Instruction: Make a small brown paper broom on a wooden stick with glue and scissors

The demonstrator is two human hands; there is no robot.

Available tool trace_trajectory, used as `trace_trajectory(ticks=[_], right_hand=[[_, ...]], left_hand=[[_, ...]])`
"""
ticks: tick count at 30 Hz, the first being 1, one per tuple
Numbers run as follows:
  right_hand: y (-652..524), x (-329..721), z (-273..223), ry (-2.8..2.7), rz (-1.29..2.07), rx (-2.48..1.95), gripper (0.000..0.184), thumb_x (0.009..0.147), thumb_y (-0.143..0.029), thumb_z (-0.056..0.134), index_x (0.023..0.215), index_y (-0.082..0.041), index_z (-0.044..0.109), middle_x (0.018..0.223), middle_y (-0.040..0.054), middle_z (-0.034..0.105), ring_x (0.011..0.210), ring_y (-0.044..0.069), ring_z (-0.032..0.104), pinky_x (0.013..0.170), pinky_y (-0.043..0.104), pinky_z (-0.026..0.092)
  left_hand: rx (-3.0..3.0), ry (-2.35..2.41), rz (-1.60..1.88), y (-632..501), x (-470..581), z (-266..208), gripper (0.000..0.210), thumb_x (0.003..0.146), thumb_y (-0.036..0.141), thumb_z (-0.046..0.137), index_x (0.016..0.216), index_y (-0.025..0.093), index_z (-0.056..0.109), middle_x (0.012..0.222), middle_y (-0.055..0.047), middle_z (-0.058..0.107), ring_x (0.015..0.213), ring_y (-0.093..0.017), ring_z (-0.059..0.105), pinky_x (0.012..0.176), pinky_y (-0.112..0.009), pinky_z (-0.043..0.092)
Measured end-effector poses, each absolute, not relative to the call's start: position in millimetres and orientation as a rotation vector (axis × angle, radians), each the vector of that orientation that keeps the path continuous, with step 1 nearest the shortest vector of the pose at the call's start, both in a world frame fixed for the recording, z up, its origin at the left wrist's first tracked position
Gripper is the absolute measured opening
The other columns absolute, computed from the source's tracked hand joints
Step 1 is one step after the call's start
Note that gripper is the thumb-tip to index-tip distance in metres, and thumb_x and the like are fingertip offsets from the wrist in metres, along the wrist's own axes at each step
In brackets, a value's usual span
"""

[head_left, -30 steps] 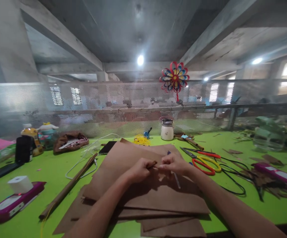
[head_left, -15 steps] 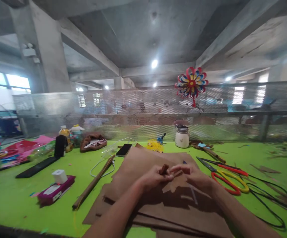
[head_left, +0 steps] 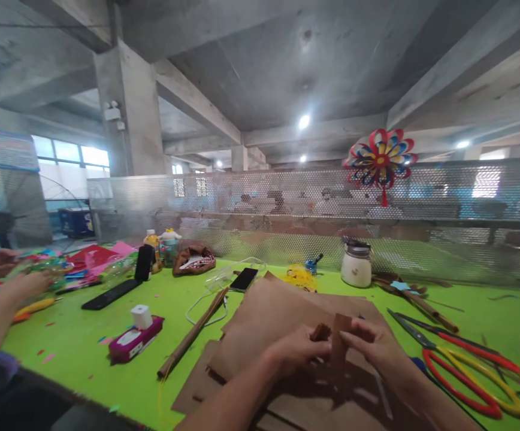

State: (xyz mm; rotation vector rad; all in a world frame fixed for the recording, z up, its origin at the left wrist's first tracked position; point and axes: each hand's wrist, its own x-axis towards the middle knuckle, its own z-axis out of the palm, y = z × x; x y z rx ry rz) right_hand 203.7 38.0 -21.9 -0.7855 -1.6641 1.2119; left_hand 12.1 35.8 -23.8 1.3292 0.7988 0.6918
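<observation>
Over a stack of brown paper sheets (head_left: 260, 317) my two hands are close together. My left hand (head_left: 293, 353) is closed, pinching a small crumpled roll of brown paper (head_left: 321, 331). A narrow strip of brown paper (head_left: 341, 344) stands upright between the hands, with the fingers of my right hand (head_left: 374, 344) pinched on its edge. Left fingertips come close to that strip; whether they touch it I cannot tell. A thin pale stick (head_left: 384, 395) lies on the sheets below my right hand. Scissors with red and yellow handles (head_left: 460, 374) lie right of it.
A brown paper roll (head_left: 192, 335), a purple power strip (head_left: 136, 340) and a phone (head_left: 244, 279) lie on the left. Behind stand a lidded jar (head_left: 356, 263) and a perforated screen (head_left: 260, 203). Another person's hands (head_left: 21, 287) are at the far left.
The view has turned left, so everything sits further right, and another person's hands have come in. The paper strip, earlier low between my hands, now stands upright.
</observation>
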Motion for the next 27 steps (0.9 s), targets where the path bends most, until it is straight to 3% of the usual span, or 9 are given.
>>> trace_trajectory(ticks=[4,8,10,13,17,20,24,27], right_hand=[[44,207,-27,-1.730,1.292,-0.915,0.035,0.072,-0.053,0.063,0.074,-0.018,0.063,0.068,0.0021,0.059,0.064,0.016,0.053,0.060,0.027,0.044],[43,205,-27,-1.998,1.075,-1.034,0.028,0.077,-0.042,0.057,0.068,-0.016,0.063,0.059,-0.0011,0.054,0.057,0.013,0.046,0.052,0.023,0.034],[43,202,-30,-2.168,0.910,-1.065,0.023,0.076,-0.032,0.056,0.062,-0.015,0.063,0.056,-0.0013,0.052,0.058,0.013,0.045,0.052,0.023,0.033],[47,198,-38,-2.307,0.770,-1.085,0.021,0.075,-0.024,0.052,0.059,-0.015,0.062,0.054,-0.0018,0.051,0.057,0.013,0.044,0.052,0.024,0.031],[50,198,-46,-2.334,0.631,-1.029,0.016,0.074,-0.018,0.051,0.067,-0.016,0.066,0.062,0.0003,0.062,0.063,0.015,0.052,0.057,0.023,0.035],[49,200,-45,-2.371,0.546,-0.981,0.018,0.075,-0.017,0.052,0.074,-0.016,0.069,0.071,0.0029,0.068,0.068,0.017,0.057,0.062,0.024,0.039],[51,204,-45,-2.428,0.477,-0.940,0.016,0.073,-0.016,0.056,0.078,-0.017,0.071,0.075,0.0035,0.070,0.069,0.017,0.059,0.065,0.024,0.042],[56,209,-48,-2.406,0.551,-0.979,0.016,0.075,-0.019,0.057,0.080,-0.015,0.072,0.076,0.0041,0.070,0.069,0.017,0.060,0.064,0.024,0.042]], left_hand=[[1.278,0.865,0.865,44,10,-25,0.042,0.052,0.045,0.077,0.073,0.013,0.061,0.060,0.000,0.052,0.049,-0.008,0.044,0.047,-0.021,0.030],[1.388,1.030,0.947,53,6,-22,0.043,0.065,0.053,0.063,0.083,0.013,0.062,0.061,0.003,0.049,0.045,-0.006,0.033,0.043,-0.020,0.022],[1.491,1.168,0.979,58,6,-24,0.042,0.070,0.052,0.057,0.084,0.012,0.062,0.064,0.000,0.054,0.048,-0.007,0.038,0.046,-0.021,0.027],[1.614,1.198,0.930,59,6,-28,0.029,0.067,0.040,0.062,0.070,0.011,0.063,0.059,0.001,0.053,0.054,-0.010,0.042,0.052,-0.023,0.031],[1.837,1.160,0.763,54,7,-28,0.016,0.062,0.027,0.064,0.059,0.012,0.062,0.055,0.003,0.052,0.056,-0.012,0.041,0.053,-0.023,0.029],[2.172,1.046,0.577,50,8,-24,0.019,0.072,0.027,0.054,0.065,0.012,0.064,0.055,0.003,0.053,0.054,-0.011,0.040,0.052,-0.022,0.029],[2.179,1.053,0.552,53,11,-24,0.012,0.066,0.021,0.059,0.066,0.011,0.066,0.057,0.003,0.055,0.060,-0.012,0.044,0.058,-0.022,0.032],[2.117,1.077,0.555,59,11,-28,0.018,0.066,0.025,0.063,0.072,0.009,0.068,0.063,-0.001,0.061,0.065,-0.015,0.049,0.062,-0.024,0.036]])
